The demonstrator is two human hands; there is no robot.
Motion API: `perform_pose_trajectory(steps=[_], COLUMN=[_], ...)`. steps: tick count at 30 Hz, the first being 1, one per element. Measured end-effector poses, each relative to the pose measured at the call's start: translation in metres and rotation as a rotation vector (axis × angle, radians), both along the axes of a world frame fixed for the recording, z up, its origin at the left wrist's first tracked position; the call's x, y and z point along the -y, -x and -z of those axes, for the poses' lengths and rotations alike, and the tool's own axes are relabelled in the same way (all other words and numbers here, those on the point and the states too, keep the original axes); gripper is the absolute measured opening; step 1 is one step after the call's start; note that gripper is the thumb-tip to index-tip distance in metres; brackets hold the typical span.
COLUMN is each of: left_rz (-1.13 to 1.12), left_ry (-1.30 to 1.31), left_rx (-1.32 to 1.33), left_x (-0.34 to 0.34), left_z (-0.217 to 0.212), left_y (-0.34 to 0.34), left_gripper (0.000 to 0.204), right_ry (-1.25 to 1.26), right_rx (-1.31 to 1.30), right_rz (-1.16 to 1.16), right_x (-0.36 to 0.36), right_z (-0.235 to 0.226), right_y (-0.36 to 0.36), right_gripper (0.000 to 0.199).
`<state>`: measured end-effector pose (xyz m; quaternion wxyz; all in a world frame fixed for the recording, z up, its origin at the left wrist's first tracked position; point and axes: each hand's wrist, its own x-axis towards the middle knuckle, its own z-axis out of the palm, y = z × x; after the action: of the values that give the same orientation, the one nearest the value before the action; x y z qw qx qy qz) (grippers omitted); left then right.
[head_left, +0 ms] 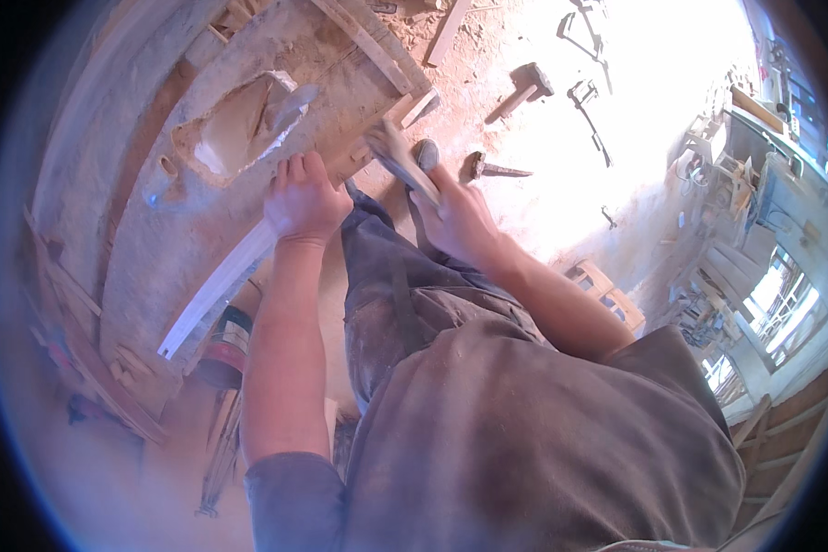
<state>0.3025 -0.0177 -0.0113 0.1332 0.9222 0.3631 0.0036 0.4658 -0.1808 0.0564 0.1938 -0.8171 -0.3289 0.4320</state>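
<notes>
On the workbench point(143, 304), my left hand point(304, 198) is closed round a long narrow wooden strip point(221, 285). One pale end of the strip points down toward the near left, and its other part runs up past my fingers. My right hand point(465, 221) grips a wooden-handled tool point(405, 166). That tool is smeared by motion, and its head is over the strip just right of my left hand. I cannot make out what kind of head it has.
A ragged-edged hollow point(239, 129) opens in the bench. On the dusty floor to the right lie a mallet point(524, 92), a hammer point(497, 169) and a metal clamp-like tool point(591, 120). A dark tin point(225, 345) stands near my left forearm. Wood pieces and tools crowd the far right.
</notes>
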Motion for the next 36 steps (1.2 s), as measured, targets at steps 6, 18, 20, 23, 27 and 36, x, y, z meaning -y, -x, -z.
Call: perform_pose_trajectory(steps=[6,18,20,23,27,36], left_rz=[-0.019,0.041,0.036,-0.067,-0.217,-0.128], left_ry=[-0.023,0.037,0.094,0.216,0.337,0.285], left_rx=[-0.001,0.023,0.059,0.059,-0.042,0.031], left_x=[0.002,-0.006,-0.006,-0.011,-0.014,-0.015], left_z=[-0.003,-0.015,-0.018,-0.017,-0.028,-0.019], left_y=[0.002,-0.001,0.001,-0.009,-0.02,-0.015], left_gripper=[0.026,0.04,0.047,0.051,0.046,0.046], right_ry=[-0.013,-0.14,-0.13,-0.043,0.099,0.034], right_rx=[-0.073,-0.367,-0.373,-0.145,-0.278,-0.083], right_rz=[0.078,0.674,0.767,0.58,0.546,0.384], right_x=[-0.004,0.002,0.007,0.02,0.007,0.015], right_z=[-0.024,-0.002,0.001,0.047,0.015,0.036], right_y=[0.006,-0.007,-0.013,-0.013,-0.04,-0.033], right_gripper=[0.021,0.017,0.021,0.025,0.026,0.026])
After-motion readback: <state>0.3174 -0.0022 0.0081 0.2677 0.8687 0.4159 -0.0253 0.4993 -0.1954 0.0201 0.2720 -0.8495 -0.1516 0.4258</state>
